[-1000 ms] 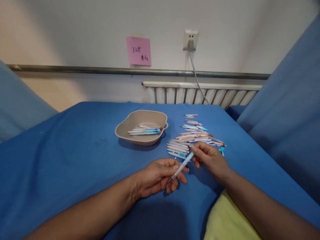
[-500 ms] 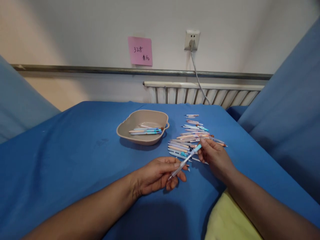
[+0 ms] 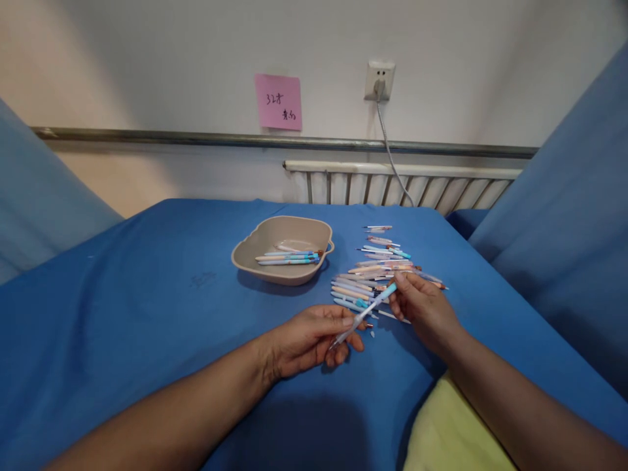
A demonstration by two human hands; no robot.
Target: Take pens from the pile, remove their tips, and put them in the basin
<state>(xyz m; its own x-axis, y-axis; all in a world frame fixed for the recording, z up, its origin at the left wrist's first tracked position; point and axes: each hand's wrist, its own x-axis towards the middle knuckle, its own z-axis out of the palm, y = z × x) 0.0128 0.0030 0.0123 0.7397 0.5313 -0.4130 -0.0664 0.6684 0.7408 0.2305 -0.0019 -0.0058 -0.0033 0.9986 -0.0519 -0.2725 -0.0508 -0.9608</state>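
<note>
A slim pen (image 3: 367, 312) with a clear barrel and a light-blue end slants between my two hands, over the front of the pen pile. My left hand (image 3: 314, 337) grips its clear lower part between thumb and fingers. At the upper right, my right hand (image 3: 422, 301) pinches the light-blue end. Behind the hands lies a spread of pens and pen parts (image 3: 356, 288) in pale blue, peach, lilac and white. A tiny pale-blue piece (image 3: 372, 334) rests on the cloth just right of my left fingers.
A beige basin (image 3: 250, 261) holding several pens stands left of the pile on the blue cloth (image 3: 147, 294). Yellow fabric (image 3: 451, 432) lies at the near right. Behind are a metal rail (image 3: 196, 137), a radiator (image 3: 402, 171) and a wall socket (image 3: 379, 80) with a cable.
Both hands keep their hold on the pen in nearly the same place. The whole view has shifted very slightly; the basin and pile look unchanged.
</note>
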